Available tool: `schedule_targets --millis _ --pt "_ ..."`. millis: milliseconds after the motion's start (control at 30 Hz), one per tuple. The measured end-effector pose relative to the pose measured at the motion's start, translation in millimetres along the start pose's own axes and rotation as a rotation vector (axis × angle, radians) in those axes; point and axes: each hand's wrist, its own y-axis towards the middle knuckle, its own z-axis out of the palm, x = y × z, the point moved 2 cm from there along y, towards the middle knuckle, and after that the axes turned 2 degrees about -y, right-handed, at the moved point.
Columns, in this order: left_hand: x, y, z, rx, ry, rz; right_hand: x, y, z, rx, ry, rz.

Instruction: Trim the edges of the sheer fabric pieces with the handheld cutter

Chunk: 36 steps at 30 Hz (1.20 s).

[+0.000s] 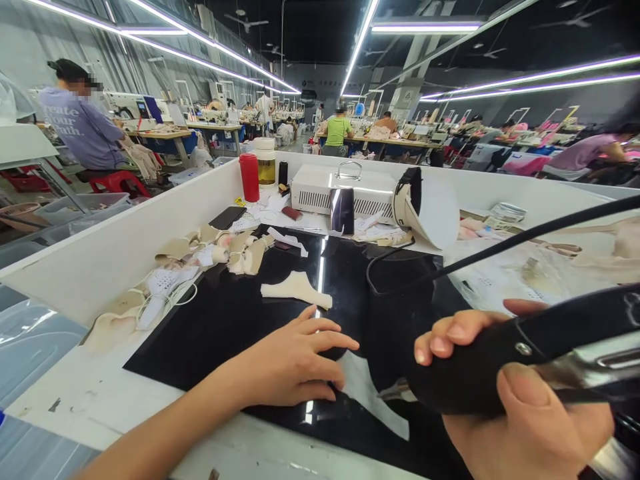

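Note:
My left hand point(295, 363) is spread over the glossy black sheet point(220, 333), fingers apart, its fingertips at the left end of a pale white fabric piece point(373, 393). My right hand point(525, 413) is wrapped round a black handheld tool point(465, 373) with a metal lever; a black cable point(530, 233) crosses above it. The tool's lower end is near the right side of the pale piece, and a shiny metal part shows there. Beyond my left hand, a cream fabric piece point(296, 289) lies flat on the black sheet.
Beige fabric pieces point(250, 257) are heaped at the left. At the back stand a red cup point(249, 178), a yellowish jar point(266, 167), a white metal box point(315, 190) and a phone point(342, 211). Plastic bags point(530, 273) lie right. White walls edge the table; people sit beyond.

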Motion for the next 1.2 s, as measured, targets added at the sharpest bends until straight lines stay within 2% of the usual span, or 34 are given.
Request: schedule_targets --millis 100,200,300,367,500,600,800,1000,1200 --pt "9 -4 -6.4 -0.030 0.092 -0.024 -3 4 -7 -0.004 -0.018 -0.035" --pt "14 -5 -7.5 -0.108 0.220 -0.071 -7 4 -12 0.031 -0.018 -0.076" --pt "8 -1 -3.7 -0.233 0.280 -0.130 -13 2 -12 0.068 -0.016 -0.099" --pt "0 3 1.8 -0.271 0.189 -0.168 -18 1 -8 0.087 -0.001 -0.094" --pt "-17 10 15.7 -0.186 -0.054 -0.232 -28 1 2 0.091 0.026 -0.086" --pt "-22 12 22.5 -0.112 -0.131 -0.269 -34 1 6 0.083 0.020 -0.093" --pt "-22 11 26.4 -0.024 -0.133 -0.315 -39 -1 5 0.109 0.016 -0.104" --pt "-25 11 25.2 -0.004 -0.124 -0.331 -40 -1 3 0.114 0.029 -0.105" --pt "-28 10 21.7 -0.012 -0.109 -0.446 -35 -1 6 0.109 0.040 -0.101"
